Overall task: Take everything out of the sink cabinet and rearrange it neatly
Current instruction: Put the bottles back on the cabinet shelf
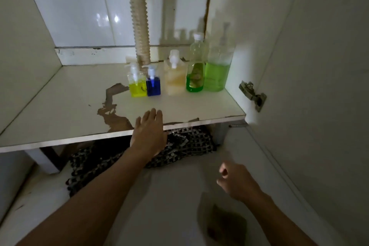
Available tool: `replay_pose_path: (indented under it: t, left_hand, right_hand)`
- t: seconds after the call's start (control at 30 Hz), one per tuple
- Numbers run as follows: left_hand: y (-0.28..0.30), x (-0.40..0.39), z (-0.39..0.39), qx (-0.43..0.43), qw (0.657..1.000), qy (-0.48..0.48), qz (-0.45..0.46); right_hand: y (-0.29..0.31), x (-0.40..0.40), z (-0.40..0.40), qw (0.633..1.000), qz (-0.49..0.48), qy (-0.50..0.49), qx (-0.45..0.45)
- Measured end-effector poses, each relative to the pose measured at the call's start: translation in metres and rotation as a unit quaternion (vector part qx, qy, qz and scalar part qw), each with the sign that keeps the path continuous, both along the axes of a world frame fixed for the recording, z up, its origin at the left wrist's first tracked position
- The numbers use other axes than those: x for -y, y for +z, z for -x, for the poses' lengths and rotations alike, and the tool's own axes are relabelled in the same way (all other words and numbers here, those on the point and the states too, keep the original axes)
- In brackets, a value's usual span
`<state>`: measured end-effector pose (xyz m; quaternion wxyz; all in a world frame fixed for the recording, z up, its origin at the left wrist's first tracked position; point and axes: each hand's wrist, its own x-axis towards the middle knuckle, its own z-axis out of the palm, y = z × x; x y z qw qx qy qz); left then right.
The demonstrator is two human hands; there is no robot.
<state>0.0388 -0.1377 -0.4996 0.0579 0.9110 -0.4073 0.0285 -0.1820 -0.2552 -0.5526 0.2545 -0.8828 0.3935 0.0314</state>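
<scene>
Several bottles stand in a row at the back right of the cabinet floor (60, 106): a yellow pump bottle (137, 87), a blue pump bottle (153, 86), a pale amber pump bottle (175, 80), a slim green bottle (195, 72) and a large green bottle (217, 74) against the right wall. My left hand (148, 132) reaches over the board's front edge with straight fingers, holding nothing. My right hand (237, 181) hangs lower right above the floor, fingers loosely curled, holding nothing.
A ribbed drain hose (139, 22) comes down to the board behind the small bottles. The board's surface is peeled brown near its front (113, 114). A dark checked cloth (139, 154) lies under the board. The open door with its hinge (252, 95) is at right.
</scene>
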Motion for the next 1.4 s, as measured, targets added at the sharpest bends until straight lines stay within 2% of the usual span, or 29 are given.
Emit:
replay_pose_path:
  t: [0.07, 0.23, 0.33, 0.57, 0.73, 0.87, 1.0, 1.17, 1.27, 1.4]
  left_hand:
    - [-0.004, -0.002, 0.005, -0.012, 0.999, 0.018, -0.024]
    - [-0.015, -0.011, 0.012, -0.047, 0.996, 0.044, -0.055]
    - [-0.021, -0.014, 0.017, -0.052, 0.996, 0.046, -0.059]
    - [-0.033, -0.021, 0.017, -0.025, 0.997, 0.044, -0.066]
    - [-0.042, -0.021, 0.022, -0.012, 0.997, 0.051, -0.053]
    - [-0.053, -0.023, 0.024, 0.019, 0.997, 0.056, -0.054]
    - [-0.066, -0.023, 0.025, 0.075, 0.994, 0.072, -0.046]
    - [-0.079, -0.017, 0.025, 0.104, 0.988, 0.095, -0.058]
    - [-0.082, -0.013, 0.024, 0.098, 0.988, 0.095, -0.065]
    - [-0.077, -0.012, 0.023, 0.087, 0.988, 0.098, -0.082]
  right_hand:
    - [-0.027, -0.007, 0.025, 0.998, -0.02, 0.009, -0.064]
    - [-0.064, -0.028, 0.067, 0.988, -0.083, 0.031, -0.126]
    - [-0.083, -0.035, 0.082, 0.983, -0.058, 0.063, -0.162]
    - [-0.099, -0.039, 0.087, 0.98, 0.061, 0.089, -0.169]
    - [-0.097, -0.035, 0.081, 0.972, 0.067, 0.094, -0.205]
    - [-0.072, -0.03, 0.061, 0.984, 0.027, 0.061, -0.165]
    - [-0.01, 0.001, 0.023, 0.993, -0.05, 0.04, -0.104]
    - [0.093, 0.057, -0.032, 0.973, -0.099, 0.18, -0.106]
    - [0.137, 0.077, -0.065, 0.979, -0.051, 0.187, -0.056]
    - [0.124, 0.108, -0.109, 0.994, 0.02, 0.105, 0.035]
